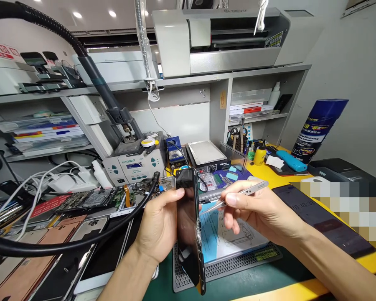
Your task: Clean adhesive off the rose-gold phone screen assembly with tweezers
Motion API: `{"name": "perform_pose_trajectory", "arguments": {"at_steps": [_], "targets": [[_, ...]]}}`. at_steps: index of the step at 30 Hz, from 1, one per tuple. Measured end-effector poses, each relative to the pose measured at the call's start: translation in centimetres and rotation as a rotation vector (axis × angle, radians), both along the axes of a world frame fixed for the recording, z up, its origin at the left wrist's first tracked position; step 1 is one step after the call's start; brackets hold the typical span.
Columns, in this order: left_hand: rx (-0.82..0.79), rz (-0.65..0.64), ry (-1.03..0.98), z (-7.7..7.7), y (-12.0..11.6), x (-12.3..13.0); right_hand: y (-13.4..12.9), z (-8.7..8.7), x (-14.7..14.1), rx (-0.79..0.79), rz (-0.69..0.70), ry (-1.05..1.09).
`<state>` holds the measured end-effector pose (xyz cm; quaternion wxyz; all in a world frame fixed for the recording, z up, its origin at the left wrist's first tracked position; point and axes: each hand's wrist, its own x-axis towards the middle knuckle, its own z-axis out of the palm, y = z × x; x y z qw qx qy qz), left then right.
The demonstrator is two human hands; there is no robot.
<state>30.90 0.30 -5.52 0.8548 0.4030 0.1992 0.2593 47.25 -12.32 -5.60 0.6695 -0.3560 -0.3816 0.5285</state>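
Note:
My left hand is closed round a dark smartphone, held on edge so that its glossy face slants toward the left. Ragged, shiny bits show along the phone's right-hand edge. Between the thumb and fingers of my right hand are metal tweezers. Their fine tips point left at that ragged edge; whether they touch it I cannot tell. Behind and below the phone lies a white and blue printed sheet or booklet with a line drawing, on a grey perforated mat.
A black hose loops across the left, over phone panels and circuit boards. A hot-air station and flat heating plate stand behind. On the right are a phone showing a timer and a blue spray can.

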Motion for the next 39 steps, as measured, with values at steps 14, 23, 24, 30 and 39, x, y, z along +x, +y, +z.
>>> {"name": "perform_pose_trajectory", "arguments": {"at_steps": [14,23,24,30,39], "targets": [[0.007,0.021,0.032,0.0,-0.2,0.1,-0.1,0.1,0.1,0.056,-0.012,0.019],[-0.018,0.013,0.009,-0.4,-0.2,-0.1,0.0,0.1,0.2,0.057,-0.04,0.032],[-0.021,0.018,0.013,-0.4,-0.2,-0.1,-0.1,0.1,0.2,0.059,-0.041,0.036],[0.002,0.031,0.014,-0.3,-0.4,0.0,-0.1,0.1,0.4,0.061,-0.027,0.038],[0.176,0.13,0.054,0.4,-0.5,-0.6,-0.2,0.7,2.1,0.009,-0.235,0.014]]}}
